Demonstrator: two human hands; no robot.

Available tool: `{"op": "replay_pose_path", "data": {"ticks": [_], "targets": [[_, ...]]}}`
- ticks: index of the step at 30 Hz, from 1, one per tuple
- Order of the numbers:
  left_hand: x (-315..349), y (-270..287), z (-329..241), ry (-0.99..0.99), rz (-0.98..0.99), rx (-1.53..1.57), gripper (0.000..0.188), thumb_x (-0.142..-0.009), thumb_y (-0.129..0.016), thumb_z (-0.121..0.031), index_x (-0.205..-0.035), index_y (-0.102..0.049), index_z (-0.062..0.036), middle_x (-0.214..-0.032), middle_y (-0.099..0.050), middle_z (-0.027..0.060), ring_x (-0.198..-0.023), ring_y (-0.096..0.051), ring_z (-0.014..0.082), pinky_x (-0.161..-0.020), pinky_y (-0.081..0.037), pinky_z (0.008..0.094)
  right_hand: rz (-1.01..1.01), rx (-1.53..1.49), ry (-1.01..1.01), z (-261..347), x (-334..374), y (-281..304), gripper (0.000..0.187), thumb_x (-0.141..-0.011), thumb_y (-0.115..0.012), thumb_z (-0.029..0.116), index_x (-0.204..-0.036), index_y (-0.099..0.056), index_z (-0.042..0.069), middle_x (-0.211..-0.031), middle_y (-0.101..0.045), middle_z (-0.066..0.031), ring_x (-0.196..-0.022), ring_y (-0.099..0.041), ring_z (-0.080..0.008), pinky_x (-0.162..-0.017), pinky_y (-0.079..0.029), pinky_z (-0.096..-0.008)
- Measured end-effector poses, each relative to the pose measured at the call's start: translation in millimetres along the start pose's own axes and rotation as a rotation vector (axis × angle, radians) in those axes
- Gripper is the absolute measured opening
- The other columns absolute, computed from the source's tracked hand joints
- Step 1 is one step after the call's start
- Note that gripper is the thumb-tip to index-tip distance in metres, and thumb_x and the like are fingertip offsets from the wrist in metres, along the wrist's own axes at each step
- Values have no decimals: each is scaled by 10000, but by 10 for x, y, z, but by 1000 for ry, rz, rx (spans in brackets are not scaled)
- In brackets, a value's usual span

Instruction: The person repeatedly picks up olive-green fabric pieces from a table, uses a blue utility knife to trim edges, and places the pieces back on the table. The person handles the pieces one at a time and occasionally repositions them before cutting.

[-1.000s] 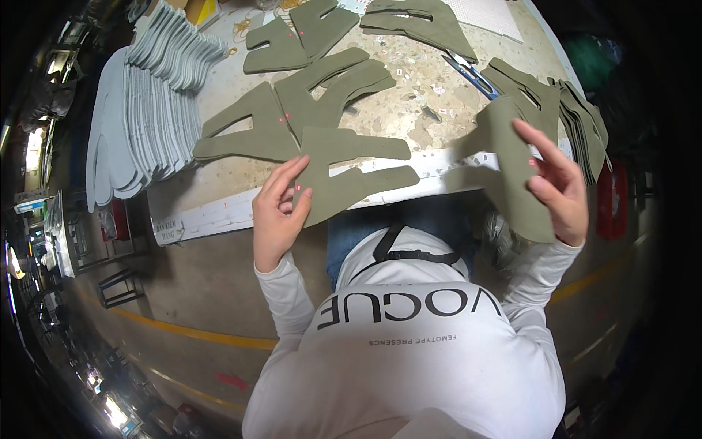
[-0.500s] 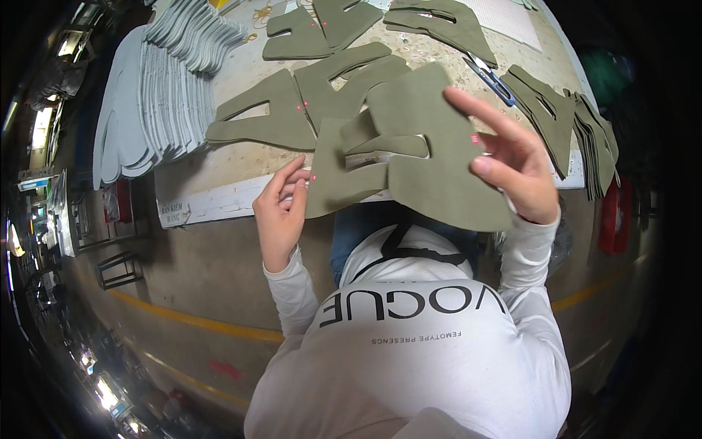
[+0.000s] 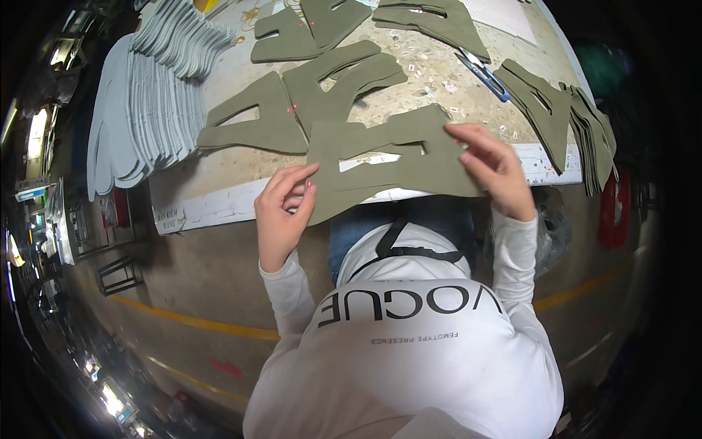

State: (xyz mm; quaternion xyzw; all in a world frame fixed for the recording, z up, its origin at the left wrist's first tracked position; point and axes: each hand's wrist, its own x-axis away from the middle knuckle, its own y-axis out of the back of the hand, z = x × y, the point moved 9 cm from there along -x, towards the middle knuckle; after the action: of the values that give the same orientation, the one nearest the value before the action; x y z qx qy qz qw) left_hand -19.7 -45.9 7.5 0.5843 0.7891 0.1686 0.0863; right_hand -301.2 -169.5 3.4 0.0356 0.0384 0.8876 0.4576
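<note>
Two olive-green, shoe-upper-like cut panels (image 3: 439,167) overlap in front of me at the table's near edge, with slot-like openings through them. My left hand (image 3: 281,208) pinches their left edge between thumb and fingers, where a small red mark shows. At the right edge, my right hand (image 3: 503,172) grips between thumb and curled fingers. Just beyond lie more olive panels (image 3: 245,124) in a flat pair with small red stickers. Blue-handled snips (image 3: 488,79) rest on the tabletop past my right hand.
Tall stacks of pale blue-grey pieces (image 3: 146,110) stand at the table's left. More olive panels lie at the far side (image 3: 292,36) and right (image 3: 537,106), with a bundle (image 3: 592,139) overhanging the right edge. Small scraps dot the tabletop (image 3: 431,80). A red container (image 3: 616,212) stands beyond.
The held panels have come lower and flatter toward the table edge. My right hand has moved down and left with them, its fingers curling in; the left stays nearly in place.
</note>
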Motion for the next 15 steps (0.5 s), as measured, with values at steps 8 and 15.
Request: {"op": "replay_pose_path", "data": {"ticks": [8,15], "targets": [[-301,-113,-615,-394,-41,-307,233,-811,-661,-19,-1040,-700,-35,-995,-645,113,-894,-656,252,-779,-531,325,-112,675,-99,202,96,896,437,-825,-590,0,-1260,-614,21,-1076,-623,-69,-911,-542,-120,-785,-411,-229],[-749,-957,-781,-584,399,-562,226,-750,-736,-104,-955,-666,-38,-882,-635,97,-822,-622,256,-759,-503,347,-385,1189,436,344,-616,848,344,-819,-690,153,-1145,-656,47,-979,-621,-150,-874,-630,-330,-797,-514,-419]]}}
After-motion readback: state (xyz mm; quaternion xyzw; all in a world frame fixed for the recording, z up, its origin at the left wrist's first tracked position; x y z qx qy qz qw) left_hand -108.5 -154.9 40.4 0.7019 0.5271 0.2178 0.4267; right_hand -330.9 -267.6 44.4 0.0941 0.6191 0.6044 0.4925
